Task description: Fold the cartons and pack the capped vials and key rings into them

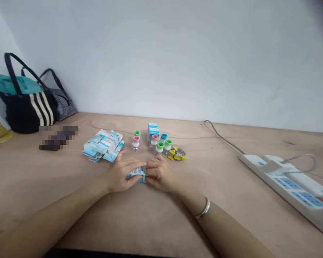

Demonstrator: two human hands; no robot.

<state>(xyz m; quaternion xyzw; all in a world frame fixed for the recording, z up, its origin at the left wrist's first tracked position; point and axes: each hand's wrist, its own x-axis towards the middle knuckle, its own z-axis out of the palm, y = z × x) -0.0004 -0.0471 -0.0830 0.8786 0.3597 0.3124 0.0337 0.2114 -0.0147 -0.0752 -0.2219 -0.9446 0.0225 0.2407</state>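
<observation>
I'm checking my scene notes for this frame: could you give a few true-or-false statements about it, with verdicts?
1. The left hand and right hand hold a small box between them. True.
2. The bracelet sits on the left wrist. False: it is on the right wrist.
3. The power strip lies left of the hands. False: it lies on the right side of the table.
4. Capped vials stand beyond the hands. True.

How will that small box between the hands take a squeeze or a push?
The box looks like thin card, like the flat cartons nearby, so probably light and crushable. Flat-sided, it should slide on the table rather than roll.
</observation>
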